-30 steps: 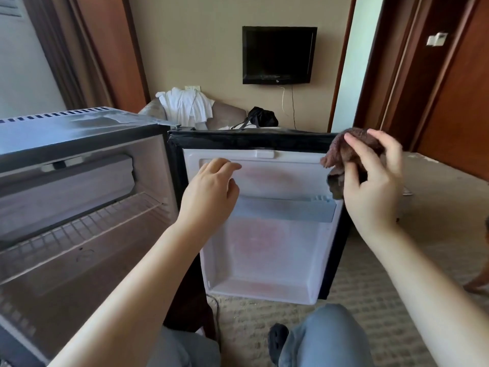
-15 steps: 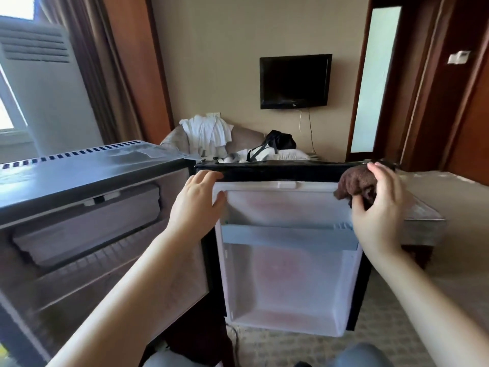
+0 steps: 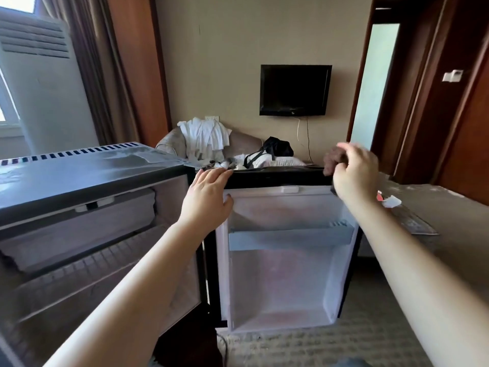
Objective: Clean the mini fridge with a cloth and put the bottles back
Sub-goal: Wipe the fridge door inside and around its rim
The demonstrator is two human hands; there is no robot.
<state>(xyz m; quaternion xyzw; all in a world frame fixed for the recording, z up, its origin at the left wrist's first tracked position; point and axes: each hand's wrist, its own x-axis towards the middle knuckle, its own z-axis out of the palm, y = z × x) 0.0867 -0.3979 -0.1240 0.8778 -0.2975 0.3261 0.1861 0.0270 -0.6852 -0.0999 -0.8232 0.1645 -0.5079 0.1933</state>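
Observation:
The mini fridge stands at the left with its door swung wide open toward me. Inside the fridge I see a wire shelf and no bottles. The door's white inner liner has one shelf rail across it. My left hand rests on the door's top left corner, fingers over the black top edge and thumb on the liner. My right hand grips a brown cloth at the door's top right corner, blurred by motion. No bottles are in view.
An armchair with white clothing and a black bag stands behind the door. A table with a white scrap lies to the right. A tall white air conditioner stands at the back left. Carpet covers the floor.
The view has tilted up. My left hand moved from the door's liner up to its top left corner. My right hand carried the cloth up onto the door's top right edge.

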